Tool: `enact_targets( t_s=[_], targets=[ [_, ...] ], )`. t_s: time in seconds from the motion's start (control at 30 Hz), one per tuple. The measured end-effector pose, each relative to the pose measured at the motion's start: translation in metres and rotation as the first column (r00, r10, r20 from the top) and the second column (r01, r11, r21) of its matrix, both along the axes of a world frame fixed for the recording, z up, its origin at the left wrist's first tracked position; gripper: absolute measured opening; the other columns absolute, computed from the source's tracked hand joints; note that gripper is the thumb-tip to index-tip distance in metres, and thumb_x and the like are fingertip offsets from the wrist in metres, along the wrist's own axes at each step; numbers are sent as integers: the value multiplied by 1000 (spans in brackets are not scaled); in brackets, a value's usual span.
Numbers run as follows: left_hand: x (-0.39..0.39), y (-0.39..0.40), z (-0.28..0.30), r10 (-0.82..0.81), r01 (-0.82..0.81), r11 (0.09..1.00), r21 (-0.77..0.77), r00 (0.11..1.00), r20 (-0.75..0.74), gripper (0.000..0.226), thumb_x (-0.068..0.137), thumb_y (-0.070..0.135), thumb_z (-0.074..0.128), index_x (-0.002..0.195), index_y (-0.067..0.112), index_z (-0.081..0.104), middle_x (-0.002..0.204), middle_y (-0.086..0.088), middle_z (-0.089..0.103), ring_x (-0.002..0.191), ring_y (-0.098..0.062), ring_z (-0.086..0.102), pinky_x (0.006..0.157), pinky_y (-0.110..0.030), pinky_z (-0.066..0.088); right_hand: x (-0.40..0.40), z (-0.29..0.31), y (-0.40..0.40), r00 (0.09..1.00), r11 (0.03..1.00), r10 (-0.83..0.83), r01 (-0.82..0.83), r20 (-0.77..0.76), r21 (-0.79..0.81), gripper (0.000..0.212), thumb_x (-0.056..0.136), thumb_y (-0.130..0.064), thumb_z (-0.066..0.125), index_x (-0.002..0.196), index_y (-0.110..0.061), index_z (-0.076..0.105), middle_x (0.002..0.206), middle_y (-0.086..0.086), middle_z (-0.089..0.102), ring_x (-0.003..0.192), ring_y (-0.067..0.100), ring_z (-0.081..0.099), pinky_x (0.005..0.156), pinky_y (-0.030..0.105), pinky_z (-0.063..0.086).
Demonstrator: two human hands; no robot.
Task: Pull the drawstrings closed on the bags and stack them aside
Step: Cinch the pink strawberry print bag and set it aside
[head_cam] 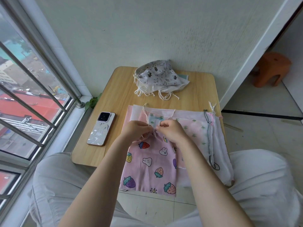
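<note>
Both your hands, left hand point(136, 129) and right hand point(170, 130), have fingers pinched shut on the cream drawstrings point(148, 119) at the gathered mouth of the pink strawberry bag point(150, 163); beyond them sits the closed-bag stack point(157, 76).

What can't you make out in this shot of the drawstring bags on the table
Head view, the only one:
- Mouth of the pink strawberry bag: covered by the left hand and right hand.
- How many bags lie in the flat pile: layers overlap.
- The closed stack count: top bag covers the rest.
- Teal item under that stack: only a corner shows.
</note>
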State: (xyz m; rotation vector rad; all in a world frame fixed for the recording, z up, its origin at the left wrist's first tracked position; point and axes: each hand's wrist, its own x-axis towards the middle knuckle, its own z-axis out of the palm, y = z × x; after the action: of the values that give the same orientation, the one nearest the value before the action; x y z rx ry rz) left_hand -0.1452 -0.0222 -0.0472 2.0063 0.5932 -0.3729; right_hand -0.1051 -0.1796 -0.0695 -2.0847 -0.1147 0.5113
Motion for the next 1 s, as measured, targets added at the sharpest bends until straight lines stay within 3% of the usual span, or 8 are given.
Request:
enact_targets(
  t_s=[0.13,0.27,0.4,0.5,0.6,0.73,0.87,1.0],
  targets=[
    [2,-2,-2,123,-124,992,0,981,150,15,85,30,73,87,15,76,81,-5,71,68,-14,59,64,-29,52,-1,-2,3,999,998,31,-30,-22,50,13,82,-19,74,90,-8,71,77,-4,61,74,11,56,75,27,45],
    [1,-6,1,207,-105,918,-383,950,234,15,91,21,67,96,10,76,83,-10,73,73,-19,65,72,-34,54,0,-2,2,998,996,16,-12,-54,83,5,82,-16,73,86,-14,71,72,-3,63,69,11,58,69,26,46],
    [5,-11,1,113,-86,985,-150,977,180,13,92,17,64,91,11,75,68,-1,68,49,-4,59,52,-18,49,3,1,1,989,971,-142,131,39,199,9,88,-19,68,87,-11,71,78,-4,67,70,6,59,69,21,47],
    [7,-13,5,-17,22,999,-42,992,124,15,91,18,63,81,13,74,65,-1,68,53,-9,58,54,-20,52,6,14,0,975,937,-194,152,108,314,9,90,-20,67,84,-15,71,75,-7,67,69,3,58,63,13,46],
    [6,-19,14,-178,186,979,-85,980,90,23,89,24,62,70,14,70,62,1,65,57,-11,54,59,-20,49,7,23,4,979,937,-144,88,144,339,8,89,-20,69,92,-18,75,81,-11,71,76,0,64,67,9,48],
    [5,-22,15,-215,218,976,-7,967,137,32,91,31,62,64,14,60,58,3,53,55,-10,45,60,-23,40,7,23,9,982,966,-57,8,180,259,15,92,-29,63,82,-24,73,74,-10,70,74,7,64,72,27,52],
    [7,-17,16,-29,52,993,-110,979,203,26,92,28,64,74,12,72,59,6,62,50,-4,48,55,-19,42,9,18,1,984,1000,15,-11,177,-19,47,98,-43,46,79,-3,62,68,3,63,65,19,56,65,34,46],
    [5,-13,13,89,-58,989,-137,968,234,21,88,26,70,80,8,76,65,5,69,50,-1,51,48,-11,40,9,24,-8,989,993,82,-71,122,-91,32,94,-33,55,72,-12,63,62,-2,55,63,15,51,61,30,39]
  ],
)
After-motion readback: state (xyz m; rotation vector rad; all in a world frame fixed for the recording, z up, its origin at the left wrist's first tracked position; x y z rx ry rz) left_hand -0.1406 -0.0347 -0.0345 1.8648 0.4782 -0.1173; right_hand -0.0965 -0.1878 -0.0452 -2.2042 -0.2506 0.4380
